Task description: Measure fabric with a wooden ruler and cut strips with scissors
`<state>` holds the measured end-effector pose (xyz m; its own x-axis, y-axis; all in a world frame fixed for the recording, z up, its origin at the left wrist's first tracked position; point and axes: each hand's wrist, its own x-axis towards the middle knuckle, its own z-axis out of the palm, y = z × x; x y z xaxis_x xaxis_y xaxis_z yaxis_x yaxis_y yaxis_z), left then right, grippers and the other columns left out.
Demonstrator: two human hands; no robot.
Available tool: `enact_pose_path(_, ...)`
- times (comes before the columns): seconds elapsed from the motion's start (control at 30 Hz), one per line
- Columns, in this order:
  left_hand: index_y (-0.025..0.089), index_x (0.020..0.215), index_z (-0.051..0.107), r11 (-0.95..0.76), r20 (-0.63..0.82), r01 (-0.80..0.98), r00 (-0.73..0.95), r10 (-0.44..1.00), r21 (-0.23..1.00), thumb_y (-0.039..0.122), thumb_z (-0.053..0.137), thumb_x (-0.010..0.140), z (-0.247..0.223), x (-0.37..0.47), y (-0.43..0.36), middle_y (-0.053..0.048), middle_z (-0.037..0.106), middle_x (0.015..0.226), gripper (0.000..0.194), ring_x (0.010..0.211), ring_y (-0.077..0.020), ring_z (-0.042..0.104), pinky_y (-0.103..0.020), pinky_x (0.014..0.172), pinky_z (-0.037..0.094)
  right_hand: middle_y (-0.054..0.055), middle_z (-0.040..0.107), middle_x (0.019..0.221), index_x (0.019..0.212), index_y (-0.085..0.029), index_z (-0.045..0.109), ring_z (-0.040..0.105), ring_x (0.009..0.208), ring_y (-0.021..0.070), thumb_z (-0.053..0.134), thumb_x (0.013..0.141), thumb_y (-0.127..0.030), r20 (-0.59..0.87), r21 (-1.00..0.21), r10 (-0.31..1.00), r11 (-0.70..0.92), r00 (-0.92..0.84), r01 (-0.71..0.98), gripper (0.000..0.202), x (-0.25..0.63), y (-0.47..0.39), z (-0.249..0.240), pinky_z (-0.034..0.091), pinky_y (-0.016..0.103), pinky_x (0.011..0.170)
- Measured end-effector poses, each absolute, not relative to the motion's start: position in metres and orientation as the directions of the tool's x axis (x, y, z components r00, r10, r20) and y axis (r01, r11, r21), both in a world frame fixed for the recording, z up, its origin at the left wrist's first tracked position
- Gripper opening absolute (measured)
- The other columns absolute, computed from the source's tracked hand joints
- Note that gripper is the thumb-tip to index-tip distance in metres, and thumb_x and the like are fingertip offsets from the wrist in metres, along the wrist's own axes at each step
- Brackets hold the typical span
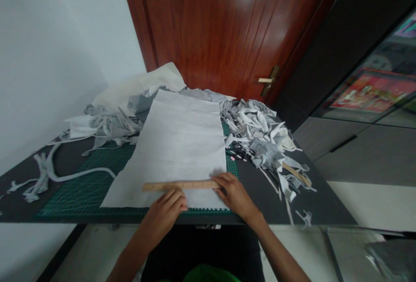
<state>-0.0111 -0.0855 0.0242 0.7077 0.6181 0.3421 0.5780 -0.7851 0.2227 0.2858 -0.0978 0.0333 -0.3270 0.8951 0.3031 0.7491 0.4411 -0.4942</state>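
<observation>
A white sheet of fabric (pixel 182 139) lies spread over a green cutting mat (pixel 81 186). Across its near part rests a wooden ruler (pixel 191 184), roughly parallel to the table's front edge. The ruler's right end sits between the thumb and fingers of my right hand (pixel 235 195). My left hand (pixel 169 208) is at the near side of the ruler, left of its middle, with the fingers curled in. Whatever may be inside those curled fingers is hidden. The fabric's near edge runs beneath both hands.
Grey and white scraps (pixel 256 126) are heaped on the right, with dark-handled scissors (pixel 238 153) beside them and a wooden strip (pixel 296 174) among them. More scraps (pixel 110 121) and a cream cloth roll (pixel 139 83) lie at the left back. A brown door (pixel 208 26) stands behind the table.
</observation>
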Motion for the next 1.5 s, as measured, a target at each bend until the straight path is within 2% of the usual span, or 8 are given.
enact_pose_path(0.13, 0.023, 0.089, 0.06, -0.793, 0.368, 0.572, 0.705, 0.606, 0.21, 0.018, 0.046, 0.107, 0.032, -0.008, -0.095, -0.002, 0.067, 0.094, 0.023, 0.093, -0.0222, 0.062, -0.037, 0.085, 0.048, 0.008, 0.07, 0.128, 0.14, -0.028, 0.064, 0.061, 0.12, 0.0278, 0.069, 0.097, -0.022, 0.341, -0.573, 0.906, 0.411, -0.25, 0.709, 0.044, 0.284, -0.111, 0.025, 0.05, 0.047, 0.108)
enact_pose_path(0.23, 0.023, 0.095, 0.061, -0.785, 0.394, 0.567, 0.681, 0.617, 0.249, 0.023, 0.044, 0.109, 0.04, -0.002, -0.092, -0.003, 0.068, 0.102, 0.022, 0.102, -0.0233, 0.062, -0.039, 0.093, 0.049, 0.01, 0.066, 0.133, 0.142, -0.027, 0.062, 0.059, 0.123, 0.03, 0.073, 0.095, -0.029, 0.363, -0.583, 0.921, 0.345, -0.145, 0.735, 0.048, 0.3, -0.123, 0.022, 0.049, 0.049, 0.107)
enact_pose_path(0.33, 0.023, 0.11, 0.062, -0.755, 0.431, 0.577, 0.622, 0.653, 0.311, 0.026, 0.044, 0.109, 0.041, 0.004, -0.082, -0.005, 0.067, 0.113, 0.018, 0.113, -0.0241, 0.059, -0.041, 0.101, 0.048, 0.011, 0.066, 0.12, 0.133, -0.025, 0.068, 0.06, 0.113, 0.03, 0.07, 0.097, -0.031, 0.366, -0.57, 0.929, 0.265, -0.048, 0.778, 0.037, 0.321, -0.133, 0.018, 0.05, 0.049, 0.101)
enact_pose_path(0.47, 0.024, 0.123, 0.063, -0.742, 0.419, 0.569, 0.613, 0.67, 0.354, 0.03, 0.047, 0.108, 0.031, 0.014, -0.063, -0.005, 0.067, 0.12, 0.023, 0.118, -0.0248, 0.058, -0.043, 0.104, 0.048, 0.01, 0.067, 0.112, 0.121, -0.025, 0.074, 0.061, 0.107, 0.029, 0.066, 0.1, -0.031, 0.376, -0.542, 0.926, 0.256, -0.041, 0.8, 0.023, 0.333, -0.138, 0.014, 0.049, 0.047, 0.096)
enact_pose_path(0.8, 0.024, 0.115, 0.069, -0.721, 0.37, 0.562, 0.621, 0.691, 0.405, 0.035, 0.049, 0.106, 0.028, 0.011, -0.059, -0.005, 0.067, 0.111, 0.025, 0.108, -0.0247, 0.056, -0.042, 0.097, 0.047, 0.007, 0.072, 0.109, 0.119, -0.03, 0.076, 0.06, 0.104, 0.0279, 0.07, 0.098, -0.037, 0.326, -0.539, 0.935, 0.308, -0.143, 0.784, 0.023, 0.332, -0.137, 0.015, 0.045, 0.043, 0.089)
enact_pose_path(1.13, 0.023, 0.118, 0.065, -0.729, 0.345, 0.572, 0.644, 0.683, 0.377, 0.033, 0.045, 0.106, 0.027, 0.006, -0.061, -0.007, 0.065, 0.113, 0.025, 0.11, -0.0262, 0.054, -0.043, 0.098, 0.045, 0.006, 0.069, 0.108, 0.107, -0.029, 0.077, 0.061, 0.104, 0.027, 0.077, 0.093, -0.042, 0.344, -0.557, 0.935, 0.275, -0.084, 0.784, 0.019, 0.331, -0.141, 0.014, 0.043, 0.04, 0.089)
enact_pose_path(1.37, 0.023, 0.116, 0.066, -0.713, 0.387, 0.612, 0.6, 0.7, 0.341, 0.032, 0.048, 0.103, 0.022, -0.005, -0.064, -0.007, 0.065, 0.112, 0.024, 0.107, -0.0262, 0.056, -0.043, 0.097, 0.044, 0.005, 0.066, 0.105, 0.099, -0.028, 0.076, 0.06, 0.103, 0.0266, 0.078, 0.091, -0.046, 0.347, -0.533, 0.936, 0.244, -0.054, 0.81, 0.02, 0.328, -0.14, 0.017, 0.043, 0.04, 0.089)
enact_pose_path(1.5, 0.023, 0.115, 0.066, -0.721, 0.399, 0.609, 0.603, 0.691, 0.329, 0.033, 0.048, 0.102, 0.022, -0.009, -0.066, -0.006, 0.066, 0.111, 0.024, 0.108, -0.0262, 0.057, -0.041, 0.097, 0.044, 0.007, 0.066, 0.11, 0.111, -0.03, 0.075, 0.06, 0.105, 0.0279, 0.074, 0.094, -0.047, 0.35, -0.507, 0.932, 0.274, -0.095, 0.818, 0.024, 0.327, -0.142, 0.019, 0.044, 0.042, 0.09)
